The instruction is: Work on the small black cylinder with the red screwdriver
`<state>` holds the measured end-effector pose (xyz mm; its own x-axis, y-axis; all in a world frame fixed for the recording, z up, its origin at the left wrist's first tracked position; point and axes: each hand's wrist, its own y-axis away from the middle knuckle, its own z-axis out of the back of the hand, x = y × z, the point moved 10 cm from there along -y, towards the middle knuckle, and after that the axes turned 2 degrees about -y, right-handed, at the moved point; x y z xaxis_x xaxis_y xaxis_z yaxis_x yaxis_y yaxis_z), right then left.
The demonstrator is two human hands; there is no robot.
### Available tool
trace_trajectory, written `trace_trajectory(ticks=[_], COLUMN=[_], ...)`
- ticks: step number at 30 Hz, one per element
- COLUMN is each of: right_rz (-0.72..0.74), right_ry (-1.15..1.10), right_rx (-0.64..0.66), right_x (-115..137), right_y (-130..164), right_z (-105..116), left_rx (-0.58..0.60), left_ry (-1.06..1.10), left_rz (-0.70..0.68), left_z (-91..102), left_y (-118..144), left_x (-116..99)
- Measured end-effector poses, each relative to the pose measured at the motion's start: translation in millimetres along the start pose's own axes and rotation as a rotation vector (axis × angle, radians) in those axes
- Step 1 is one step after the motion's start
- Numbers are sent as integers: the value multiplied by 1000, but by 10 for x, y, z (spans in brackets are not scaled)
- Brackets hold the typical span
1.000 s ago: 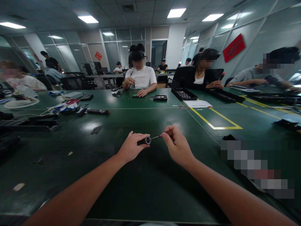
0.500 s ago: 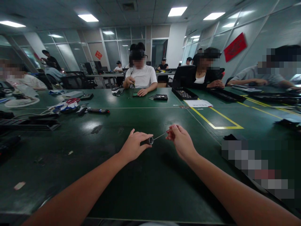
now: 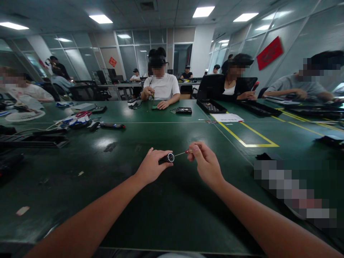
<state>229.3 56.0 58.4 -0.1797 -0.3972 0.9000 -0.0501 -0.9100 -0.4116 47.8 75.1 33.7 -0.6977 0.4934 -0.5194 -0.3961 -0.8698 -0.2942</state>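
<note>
My left hand [image 3: 151, 166] is closed around a short black tube [image 3: 170, 157], whose round open end has a silver rim and faces me. Between the fingertips of my right hand [image 3: 206, 160] is a thin screwdriver [image 3: 179, 154] with a red handle end and a slim metal shaft. The shaft points left and its tip meets the rimmed end of the tube; whether it is inside or just at the edge I cannot tell. Both hands are above the green tabletop [image 3: 166, 208], and most of the tube is hidden by my left fingers.
A marker-like tool [image 3: 112, 126] lies at left beyond my hands, near red-handled scissors [image 3: 83, 114] and cables. Black trays [image 3: 211, 106] and a white paper [image 3: 228, 118] lie farther right. A person in white [image 3: 161, 87] works opposite. A partly blurred black-edged item [image 3: 285, 193] is at right.
The tube has shifted slightly left and its rim is turned more toward me. My right fingers have changed position on the screwdriver, and more of its red handle shows.
</note>
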Motion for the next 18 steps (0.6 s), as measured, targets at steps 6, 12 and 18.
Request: trace_trajectory(ticks=[6,12,18], right_rz=[81,96,53], right_ry=[219,237,263], right_rx=[-12,62,48], right_x=[177,185,166], right_y=[60,57,42], right_z=[7,-52,-34], left_rx=[16,-15,-17], left_ry=[-3,-22,-4], left_rz=[-31,-52,-56], left_z=[-58,-34,-40], left_y=[7,15,16], left_x=[-15,4,5])
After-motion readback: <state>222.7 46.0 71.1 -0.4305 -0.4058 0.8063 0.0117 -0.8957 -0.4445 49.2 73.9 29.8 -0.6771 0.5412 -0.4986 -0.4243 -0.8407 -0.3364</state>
